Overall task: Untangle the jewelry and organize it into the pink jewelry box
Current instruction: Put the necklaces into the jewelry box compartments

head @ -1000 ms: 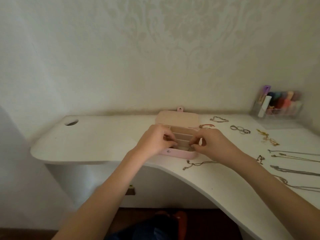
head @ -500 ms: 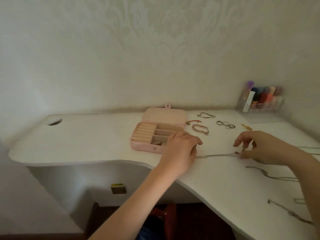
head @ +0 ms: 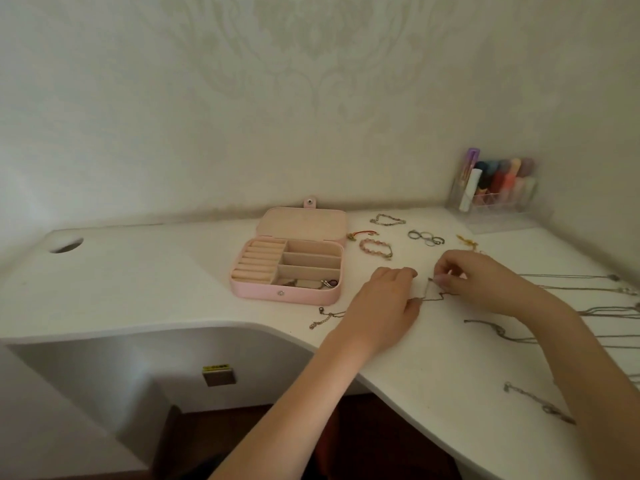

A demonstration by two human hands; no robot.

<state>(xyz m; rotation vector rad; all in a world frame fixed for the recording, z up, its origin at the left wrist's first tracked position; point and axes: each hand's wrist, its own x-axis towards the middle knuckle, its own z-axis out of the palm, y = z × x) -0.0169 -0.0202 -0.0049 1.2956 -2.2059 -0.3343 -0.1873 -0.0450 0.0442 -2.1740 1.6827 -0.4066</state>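
The pink jewelry box (head: 284, 295) lies open on the white desk (head: 138, 282), lid flat behind it, with small pieces in its front right compartment. Just right of it, a thin chain (head: 429, 297) runs in a zigzag between my hands. My left hand (head: 384, 299) holds one end against the desk with curled fingers. My right hand (head: 485, 282) pinches the other end, lifted slightly. A short chain with a clasp (head: 325, 318) lies near the desk's front edge, partly under my left wrist.
Bracelets (head: 375, 247), a red cord piece (head: 362, 234), rings (head: 426, 237) and a gold item (head: 465, 240) lie behind my hands. Several long necklaces (head: 588, 289) stretch along the right. A clear organizer (head: 498, 192) stands in the back right corner. A cable hole (head: 65, 244) is at the far left.
My hands left the box and moved right to a chain. The chain, stretched straight half a second ago, is now bunched into a zigzag as my hands came closer together.
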